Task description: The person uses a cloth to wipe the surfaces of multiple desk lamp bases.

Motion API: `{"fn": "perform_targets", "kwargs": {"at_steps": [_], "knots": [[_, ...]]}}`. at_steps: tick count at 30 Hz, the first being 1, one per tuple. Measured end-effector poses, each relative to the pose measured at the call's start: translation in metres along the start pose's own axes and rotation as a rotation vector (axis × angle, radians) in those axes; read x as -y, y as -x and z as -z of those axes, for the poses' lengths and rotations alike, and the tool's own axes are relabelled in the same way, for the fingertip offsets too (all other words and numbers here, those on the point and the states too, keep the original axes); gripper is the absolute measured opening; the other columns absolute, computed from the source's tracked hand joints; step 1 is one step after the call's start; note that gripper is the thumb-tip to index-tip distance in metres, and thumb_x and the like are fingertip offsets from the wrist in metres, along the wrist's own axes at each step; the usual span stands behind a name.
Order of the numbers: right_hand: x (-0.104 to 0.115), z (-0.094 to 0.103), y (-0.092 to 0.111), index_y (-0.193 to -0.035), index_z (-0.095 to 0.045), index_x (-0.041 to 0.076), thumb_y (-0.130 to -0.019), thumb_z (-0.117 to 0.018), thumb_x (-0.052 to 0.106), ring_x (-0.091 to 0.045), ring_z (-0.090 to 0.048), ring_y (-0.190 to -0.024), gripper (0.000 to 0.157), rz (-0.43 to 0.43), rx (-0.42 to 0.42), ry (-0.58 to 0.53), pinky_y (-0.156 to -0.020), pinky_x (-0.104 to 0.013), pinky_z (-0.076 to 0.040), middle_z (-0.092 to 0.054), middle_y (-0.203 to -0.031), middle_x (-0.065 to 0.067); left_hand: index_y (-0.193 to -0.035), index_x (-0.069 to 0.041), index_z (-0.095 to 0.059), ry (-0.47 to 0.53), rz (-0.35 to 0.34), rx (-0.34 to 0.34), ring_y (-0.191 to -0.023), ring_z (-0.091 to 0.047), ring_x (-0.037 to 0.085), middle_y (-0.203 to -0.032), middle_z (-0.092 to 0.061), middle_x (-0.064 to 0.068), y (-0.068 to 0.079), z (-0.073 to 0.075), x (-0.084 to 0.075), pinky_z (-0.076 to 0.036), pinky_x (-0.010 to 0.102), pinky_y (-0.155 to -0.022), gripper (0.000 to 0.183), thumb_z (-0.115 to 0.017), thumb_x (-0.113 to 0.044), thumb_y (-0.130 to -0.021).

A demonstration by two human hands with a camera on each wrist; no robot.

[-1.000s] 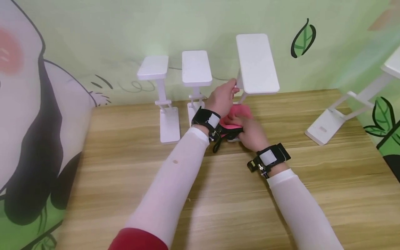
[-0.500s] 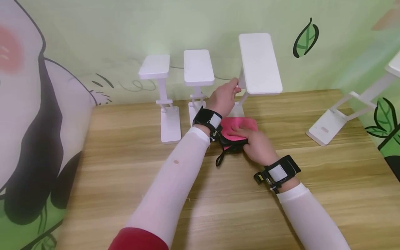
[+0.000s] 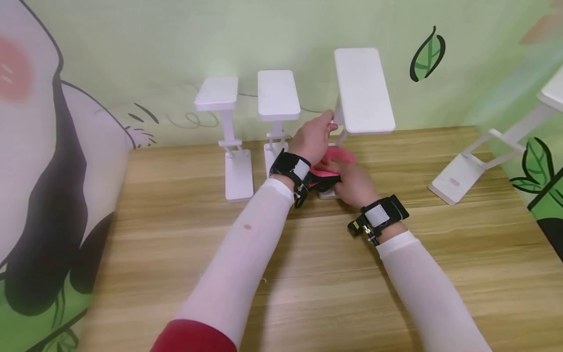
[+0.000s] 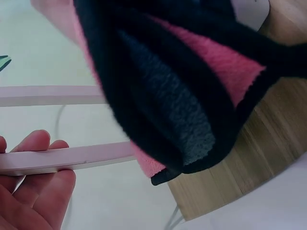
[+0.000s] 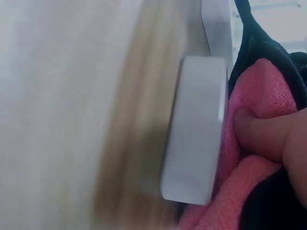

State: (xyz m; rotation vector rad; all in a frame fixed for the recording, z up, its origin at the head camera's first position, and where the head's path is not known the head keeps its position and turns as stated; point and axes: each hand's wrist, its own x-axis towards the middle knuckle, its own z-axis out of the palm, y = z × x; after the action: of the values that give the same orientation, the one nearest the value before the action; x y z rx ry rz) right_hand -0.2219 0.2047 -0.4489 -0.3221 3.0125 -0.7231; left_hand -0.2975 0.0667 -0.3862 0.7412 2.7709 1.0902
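Third from the left in the head view stands a white folding stand (image 3: pixel 365 90) with a large flat top. My left hand (image 3: pixel 310 139) grips one of its slim legs (image 4: pixel 91 157), fingers and thumb around it in the left wrist view. A pink and dark grey cleaning cloth (image 3: pixel 340 155) with black edging lies on the stand's base (image 5: pixel 196 129), partly covering it. My right hand (image 3: pixel 357 186) holds the folded cloth, the thumb (image 5: pixel 261 136) pressed into the pink pile in the right wrist view. The other right fingers are mostly hidden.
Two smaller white stands (image 3: pixel 217 93) (image 3: pixel 278 93) stand close on the left. Another white stand (image 3: pixel 459 178) is at the right, its top cut off by the frame. A painted wall (image 3: pixel 176 49) rises behind the wooden table (image 3: pixel 330 293). A thin cable (image 3: pixel 310 110) runs behind the stands.
My right hand drew the cloth toward me along the base half a second ago, and now it is back farther in, near the stand's legs. The left hand keeps its grip on the leg.
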Motion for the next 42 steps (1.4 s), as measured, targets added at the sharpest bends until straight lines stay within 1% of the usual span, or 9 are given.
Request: {"fn": "perform_targets", "kwargs": {"at_steps": [3, 8, 10, 14, 17, 24, 29, 34, 42], "knots": [[-0.001, -0.003, 0.005, -0.131, -0.051, 0.039, -0.069, -0.057, -0.005, -0.036, -0.059, -0.109, 0.076, 0.022, -0.012, 0.013, -0.085, -0.051, -0.049, -0.054, -0.137, -0.006, -0.106, -0.014, -0.045, -0.006, -0.009, -0.005, -0.106, -0.064, 0.016, -0.124, -0.065, -0.002, -0.001, 0.0, 0.0, -0.043, 0.027, -0.052, 0.013, -0.035, -0.022, -0.101], [0.002, -0.006, 0.017, -0.134, -0.049, 0.034, -0.078, -0.06, 0.004, -0.03, -0.061, -0.106, 0.065, 0.117, -0.021, 0.087, -0.081, -0.046, -0.051, -0.053, -0.138, -0.004, -0.104, -0.014, -0.044, -0.026, -0.024, -0.021, -0.106, -0.064, 0.013, -0.123, -0.065, -0.003, -0.001, 0.001, 0.002, -0.04, 0.025, -0.051, 0.012, -0.034, -0.02, -0.101], [0.004, -0.004, 0.025, -0.135, -0.049, 0.031, -0.079, -0.062, 0.009, -0.029, -0.062, -0.105, 0.061, 0.153, -0.004, 0.122, -0.076, -0.044, -0.051, -0.052, -0.139, -0.004, -0.103, -0.014, -0.045, -0.043, -0.036, -0.031, -0.105, -0.064, 0.012, -0.122, -0.066, -0.004, -0.001, 0.002, 0.002, -0.04, 0.024, -0.052, 0.012, -0.035, -0.02, -0.101], [0.007, 0.001, 0.04, -0.137, -0.047, 0.028, -0.079, -0.065, 0.015, -0.029, -0.05, -0.124, 0.062, 0.184, 0.057, 0.143, -0.076, -0.043, -0.053, -0.047, -0.143, -0.005, -0.1, -0.013, -0.044, -0.077, -0.052, -0.042, -0.1, -0.065, 0.011, -0.121, -0.067, -0.006, -0.001, 0.002, 0.002, -0.04, 0.023, -0.053, 0.012, -0.034, -0.021, -0.101], [0.008, 0.003, 0.043, -0.138, -0.046, 0.027, -0.082, -0.065, 0.017, -0.03, -0.051, -0.124, 0.06, 0.176, 0.082, 0.133, -0.078, -0.043, -0.053, -0.046, -0.144, -0.007, -0.102, -0.013, -0.045, -0.067, -0.053, -0.033, -0.103, -0.064, 0.01, -0.122, -0.066, -0.004, -0.002, 0.001, 0.001, -0.04, 0.023, -0.052, 0.012, -0.035, -0.02, -0.101], [0.011, 0.007, 0.024, -0.136, -0.049, 0.028, -0.091, -0.058, 0.022, -0.027, -0.064, -0.096, 0.047, 0.145, 0.084, 0.122, -0.085, -0.047, -0.05, -0.058, -0.131, -0.009, -0.102, -0.012, -0.045, -0.063, -0.057, -0.036, -0.098, -0.066, 0.011, -0.122, -0.066, -0.004, -0.002, -0.001, 0.0, -0.038, 0.025, -0.049, 0.012, -0.036, -0.019, -0.101], [0.009, 0.004, 0.0, -0.137, -0.047, 0.028, -0.091, -0.056, 0.019, -0.027, -0.062, -0.096, 0.048, 0.12, 0.086, 0.108, -0.088, -0.047, -0.049, -0.056, -0.132, -0.007, -0.102, -0.014, -0.045, -0.064, -0.045, -0.043, -0.087, -0.065, 0.01, -0.119, -0.067, -0.004, -0.002, -0.002, 0.002, -0.039, 0.026, -0.051, 0.011, -0.037, -0.021, -0.101], [0.005, -0.002, -0.009, -0.138, -0.045, 0.03, -0.092, -0.05, 0.016, -0.029, -0.059, -0.103, 0.048, 0.11, 0.031, 0.085, -0.093, -0.049, -0.046, -0.055, -0.133, -0.007, -0.104, -0.013, -0.046, -0.043, -0.037, -0.032, -0.093, -0.065, 0.011, -0.121, -0.067, -0.004, -0.001, -0.001, 0.004, -0.039, 0.026, -0.052, 0.012, -0.038, -0.021, -0.101], [0.001, -0.003, 0.034, -0.136, -0.048, 0.031, -0.085, -0.054, 0.004, -0.028, -0.053, -0.12, 0.058, 0.146, 0.018, 0.053, -0.095, -0.05, -0.046, -0.052, -0.138, -0.005, -0.101, -0.013, -0.045, -0.056, -0.054, -0.051, -0.089, -0.066, 0.01, -0.121, -0.067, -0.004, -0.003, -0.001, 0.004, -0.039, 0.025, -0.05, 0.01, -0.037, -0.02, -0.101]]}}
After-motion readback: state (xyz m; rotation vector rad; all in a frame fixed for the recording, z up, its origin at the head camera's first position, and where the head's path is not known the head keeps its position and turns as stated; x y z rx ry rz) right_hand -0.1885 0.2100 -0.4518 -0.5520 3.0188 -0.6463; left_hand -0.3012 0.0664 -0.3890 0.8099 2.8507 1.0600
